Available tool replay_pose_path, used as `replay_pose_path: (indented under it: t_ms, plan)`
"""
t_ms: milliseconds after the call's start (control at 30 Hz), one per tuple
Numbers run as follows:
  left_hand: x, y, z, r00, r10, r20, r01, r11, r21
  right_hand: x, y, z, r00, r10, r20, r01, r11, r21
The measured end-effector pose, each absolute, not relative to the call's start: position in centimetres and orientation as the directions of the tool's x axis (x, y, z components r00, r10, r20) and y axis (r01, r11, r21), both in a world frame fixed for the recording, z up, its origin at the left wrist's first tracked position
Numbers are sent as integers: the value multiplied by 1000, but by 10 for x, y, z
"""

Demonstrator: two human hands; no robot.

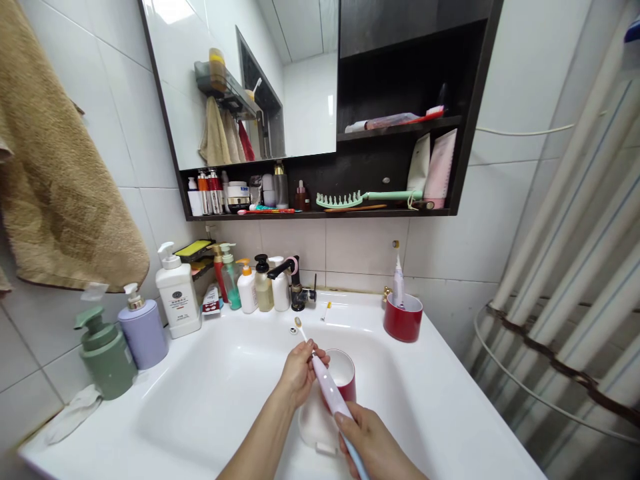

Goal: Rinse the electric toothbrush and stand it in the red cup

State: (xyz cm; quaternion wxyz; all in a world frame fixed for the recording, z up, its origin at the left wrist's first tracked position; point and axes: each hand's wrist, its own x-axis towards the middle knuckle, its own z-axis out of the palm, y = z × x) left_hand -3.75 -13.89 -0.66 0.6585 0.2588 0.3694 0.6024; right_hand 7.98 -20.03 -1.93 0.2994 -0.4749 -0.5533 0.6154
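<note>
Over the white sink (210,400), both hands hold an electric toothbrush (327,390) that slants from near right to far left, its small head pointing toward the black faucet (294,279). The left hand (299,375) pinches the thin neck, its grip narrow around it; the right hand (373,443) wraps its grip closed around the lower handle. A red cup (346,375) shows just behind the brush body, and what supports it cannot be told. On the tabletop at far right stands a second red cup (403,320) with another toothbrush (398,277) upright inside. Pump bottles (143,330) line the left side beneath a brown towel (60,173).
</note>
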Motion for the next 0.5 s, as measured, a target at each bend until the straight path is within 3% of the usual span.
replay_pose_path:
  t_ms: [500]
  plan:
    - [-33,-142,-3,0,980,-198,-550,165,819,78,-199,-20,-304,921,-244,189,-193,-963]
